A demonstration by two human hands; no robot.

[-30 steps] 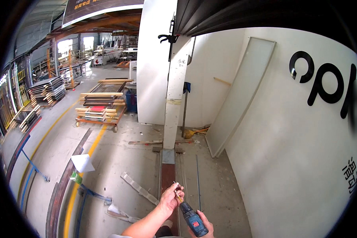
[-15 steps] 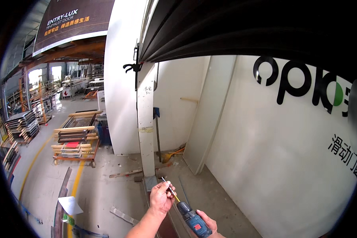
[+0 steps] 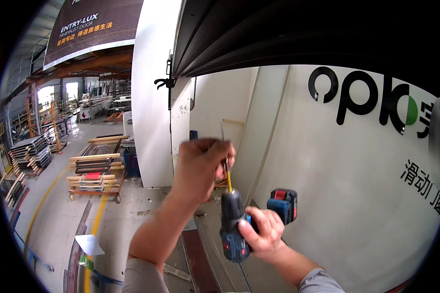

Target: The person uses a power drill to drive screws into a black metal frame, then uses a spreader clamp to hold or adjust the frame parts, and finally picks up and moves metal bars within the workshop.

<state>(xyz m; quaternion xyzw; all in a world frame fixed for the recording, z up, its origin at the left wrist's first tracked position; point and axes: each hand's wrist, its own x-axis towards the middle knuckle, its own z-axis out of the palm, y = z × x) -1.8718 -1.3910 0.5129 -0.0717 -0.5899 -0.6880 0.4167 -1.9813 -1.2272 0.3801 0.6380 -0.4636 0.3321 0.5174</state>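
My right hand (image 3: 265,232) grips a blue-and-black cordless drill (image 3: 233,219), its fingers wrapped round the handle. The drill's battery (image 3: 284,205) sticks out to the right of that hand. A yellow bit (image 3: 229,182) points up and away from the chuck. At its far end my left hand (image 3: 200,166) is closed in a pinch on a thin metal shaft (image 3: 222,131), whose slim tip shows above the fingers. Whether it is a screw or part of the bit, I cannot tell. Beyond the left hand stands a white post (image 3: 181,110).
A dark folded panel (image 3: 298,34) hangs overhead. A black clamp (image 3: 165,83) sits at the post's top. To the right runs a white wall (image 3: 318,171) with lettering. Stacked frames lie on a wooden-barred cart (image 3: 95,176) at left. A reddish-brown board (image 3: 200,259) lies below my hands.
Both hands have risen with the drill and the thin shaft. The drill now points more steeply upward, and its battery has come into view. The left hand still pinches the shaft.
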